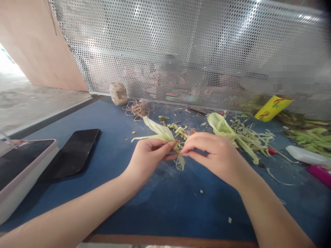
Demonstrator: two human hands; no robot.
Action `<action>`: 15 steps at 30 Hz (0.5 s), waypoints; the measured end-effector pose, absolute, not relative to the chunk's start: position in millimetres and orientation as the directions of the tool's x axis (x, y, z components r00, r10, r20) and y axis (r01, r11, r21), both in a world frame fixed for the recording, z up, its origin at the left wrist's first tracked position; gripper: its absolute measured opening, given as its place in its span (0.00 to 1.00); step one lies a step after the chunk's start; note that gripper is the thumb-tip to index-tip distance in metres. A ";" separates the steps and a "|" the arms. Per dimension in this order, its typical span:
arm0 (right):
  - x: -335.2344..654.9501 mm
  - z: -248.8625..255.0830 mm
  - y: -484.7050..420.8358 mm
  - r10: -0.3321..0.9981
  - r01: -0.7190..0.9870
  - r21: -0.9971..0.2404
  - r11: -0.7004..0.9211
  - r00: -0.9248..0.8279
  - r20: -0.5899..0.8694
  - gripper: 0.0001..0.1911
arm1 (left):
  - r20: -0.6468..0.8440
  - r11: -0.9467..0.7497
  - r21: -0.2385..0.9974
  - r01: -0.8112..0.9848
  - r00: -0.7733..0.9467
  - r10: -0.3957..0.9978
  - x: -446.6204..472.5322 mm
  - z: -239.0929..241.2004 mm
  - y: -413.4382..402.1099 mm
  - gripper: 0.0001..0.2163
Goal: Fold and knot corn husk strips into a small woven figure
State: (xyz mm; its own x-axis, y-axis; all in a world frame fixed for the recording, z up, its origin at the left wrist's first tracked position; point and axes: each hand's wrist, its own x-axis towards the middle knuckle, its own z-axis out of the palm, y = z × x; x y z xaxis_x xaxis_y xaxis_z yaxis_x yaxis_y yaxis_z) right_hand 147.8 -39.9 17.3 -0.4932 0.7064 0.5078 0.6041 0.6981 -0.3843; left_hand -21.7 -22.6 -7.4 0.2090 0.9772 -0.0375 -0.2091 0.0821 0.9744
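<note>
Your left hand (pixel 147 155) and right hand (pixel 210 151) meet fingertip to fingertip, both pinched on a pale green leaf bundle (pixel 161 132) held just above the blue tabletop (pixel 165 206). Its long axis runs from your fingers up and away to the left, loose tips pointing toward the perforated metal screen (pixel 181 51).

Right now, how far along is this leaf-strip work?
Seemingly partway. A pile of split strips already lies beside the right hand. Both it and the left hand pinch one pale leaf bundle. A heap of green leaves waits at far right.
</note>
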 end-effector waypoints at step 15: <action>148.0 17.8 -40.7 0.767 0.674 -0.369 0.640 -0.531 0.361 0.07 | -0.115 0.199 0.935 -0.292 0.282 0.953 -22.3 -11.6 -20.3 0.05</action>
State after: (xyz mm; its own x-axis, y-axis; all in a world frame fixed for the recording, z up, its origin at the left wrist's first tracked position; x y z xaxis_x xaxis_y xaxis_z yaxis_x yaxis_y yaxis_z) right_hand 148.0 -40.7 17.8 -0.5314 0.7665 0.3606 0.6736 0.6405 -0.3688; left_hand -22.3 -20.3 -11.6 0.2815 0.9527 -0.1148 -0.2919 0.1991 0.9355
